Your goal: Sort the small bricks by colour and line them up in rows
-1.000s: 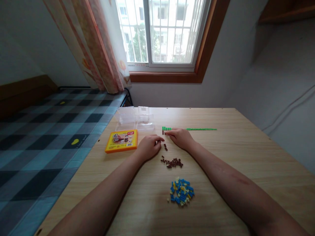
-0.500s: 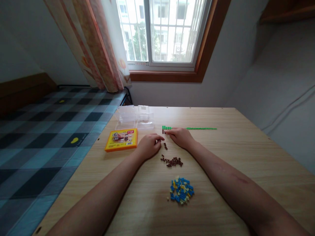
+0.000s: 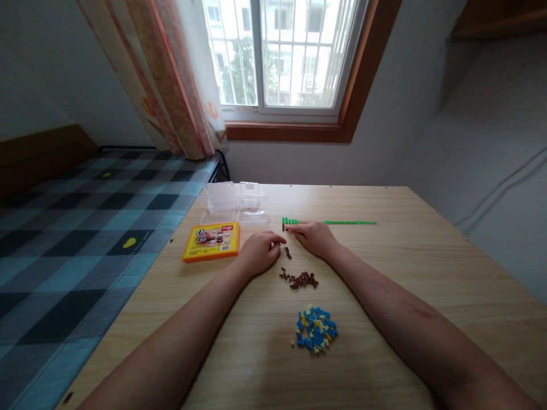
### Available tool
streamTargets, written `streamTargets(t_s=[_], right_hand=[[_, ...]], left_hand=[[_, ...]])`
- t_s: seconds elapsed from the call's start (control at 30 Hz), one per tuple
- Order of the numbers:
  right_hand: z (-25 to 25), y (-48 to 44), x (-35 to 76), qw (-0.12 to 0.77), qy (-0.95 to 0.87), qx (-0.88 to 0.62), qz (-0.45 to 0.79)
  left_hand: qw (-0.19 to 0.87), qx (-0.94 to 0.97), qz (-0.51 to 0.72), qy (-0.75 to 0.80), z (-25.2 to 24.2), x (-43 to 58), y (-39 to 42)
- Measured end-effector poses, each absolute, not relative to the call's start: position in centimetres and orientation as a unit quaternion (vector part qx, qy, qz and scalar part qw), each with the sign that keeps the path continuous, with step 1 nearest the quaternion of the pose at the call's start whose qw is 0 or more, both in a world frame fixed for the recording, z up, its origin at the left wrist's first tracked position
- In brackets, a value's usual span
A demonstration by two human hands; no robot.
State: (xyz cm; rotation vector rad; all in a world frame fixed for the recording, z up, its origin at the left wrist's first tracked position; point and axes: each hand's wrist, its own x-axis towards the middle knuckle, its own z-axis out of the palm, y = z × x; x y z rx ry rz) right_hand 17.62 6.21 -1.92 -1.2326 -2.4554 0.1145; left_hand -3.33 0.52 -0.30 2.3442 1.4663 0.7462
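My right hand (image 3: 315,237) rests on the table with its fingertips pinched at a small brown brick (image 3: 286,229), mostly covered by the fingers. Just left of that, another brown brick (image 3: 283,227) lies below the left end of a row of green bricks (image 3: 290,221), graded from long to short; my right hand hides part of this row. My left hand (image 3: 261,250) lies on the table, index finger stretched out and thumb apart from it, with nothing visible between them. Close to its fingertips are loose brown bricks (image 3: 288,253). Nearer to me is a pile of small brown bricks (image 3: 303,279).
A heap of blue and yellow bricks (image 3: 316,330) lies at the front of the wooden table (image 3: 376,296). Left of my left hand is a yellow box (image 3: 211,242), with clear plastic cases (image 3: 235,204) behind it. A bed (image 3: 85,228) adjoins the left edge.
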Motion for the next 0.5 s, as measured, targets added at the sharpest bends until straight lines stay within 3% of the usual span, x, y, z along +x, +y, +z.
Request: streamTargets(t_s=[0.5], right_hand=[[-2.01,6.26,17.65,0.207,-0.870,-0.444,0.050]], left_hand=[[0.142,0.811,0.262,0.503,-0.34,-3.36,0.57]])
